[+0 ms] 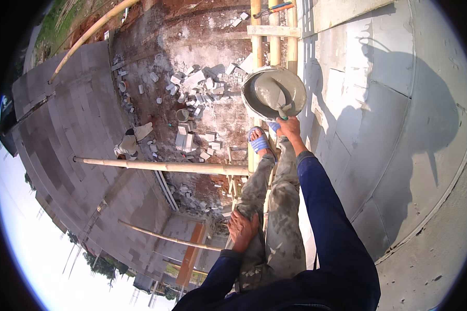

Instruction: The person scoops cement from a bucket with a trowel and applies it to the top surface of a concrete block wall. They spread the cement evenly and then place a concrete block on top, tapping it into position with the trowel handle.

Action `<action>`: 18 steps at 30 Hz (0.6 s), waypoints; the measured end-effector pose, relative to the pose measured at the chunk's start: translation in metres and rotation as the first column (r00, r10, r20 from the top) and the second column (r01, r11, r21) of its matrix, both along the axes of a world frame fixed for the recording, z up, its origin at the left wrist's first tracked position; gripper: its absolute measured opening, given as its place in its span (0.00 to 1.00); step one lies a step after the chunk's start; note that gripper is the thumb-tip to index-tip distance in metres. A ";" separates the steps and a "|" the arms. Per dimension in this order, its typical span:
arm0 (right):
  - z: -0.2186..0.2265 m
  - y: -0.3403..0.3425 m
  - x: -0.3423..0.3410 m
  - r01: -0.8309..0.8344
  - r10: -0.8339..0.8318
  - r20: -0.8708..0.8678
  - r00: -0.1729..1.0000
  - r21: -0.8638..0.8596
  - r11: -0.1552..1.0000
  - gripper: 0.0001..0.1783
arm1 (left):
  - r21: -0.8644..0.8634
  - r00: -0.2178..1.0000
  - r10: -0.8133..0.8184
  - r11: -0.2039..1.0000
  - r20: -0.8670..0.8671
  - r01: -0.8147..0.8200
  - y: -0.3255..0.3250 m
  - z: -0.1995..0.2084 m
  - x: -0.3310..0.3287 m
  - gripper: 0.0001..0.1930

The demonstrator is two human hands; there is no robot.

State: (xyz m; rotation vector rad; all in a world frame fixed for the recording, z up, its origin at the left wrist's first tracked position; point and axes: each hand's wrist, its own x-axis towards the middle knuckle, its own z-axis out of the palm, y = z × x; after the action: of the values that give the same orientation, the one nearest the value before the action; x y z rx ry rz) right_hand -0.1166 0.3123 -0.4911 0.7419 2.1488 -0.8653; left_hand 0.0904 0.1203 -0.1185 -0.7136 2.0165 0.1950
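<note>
My right hand is closed around the handle of a trowel. Its blade rests in wet grey mortar inside a round basin. The basin sits on the bamboo scaffold just past my sandalled feet. Lower down, my left hand lies flat on my trouser leg near the knee, fingers spread and holding nothing.
Bamboo poles form the narrow scaffold; a tool with orange and blue handles lies across them. A grey block wall rises at right. Far below are broken white blocks and another person. A horizontal pole crosses left.
</note>
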 end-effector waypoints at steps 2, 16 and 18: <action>0.013 0.009 0.031 0.099 -0.100 0.002 0.995 -0.065 0.993 0.31 | 0.009 1.000 0.006 1.000 -0.004 -0.006 -0.003 0.002 0.006 0.41; 0.473 0.036 0.002 0.211 -0.320 -0.087 0.944 -0.586 0.782 0.18 | 0.632 0.992 -0.001 0.771 -0.124 0.080 -0.136 -0.031 0.023 0.37; 0.545 0.051 -0.007 0.189 -0.325 -0.116 0.938 -0.618 0.764 0.17 | 0.695 0.945 0.308 0.703 -0.108 -0.149 -0.134 -0.007 0.001 0.30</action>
State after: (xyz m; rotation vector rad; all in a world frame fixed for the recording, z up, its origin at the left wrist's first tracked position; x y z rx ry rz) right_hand -0.1234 0.3632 0.0541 0.6315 1.7873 -1.7473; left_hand 0.0913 -0.0140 -0.1258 -0.4667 1.8415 1.1532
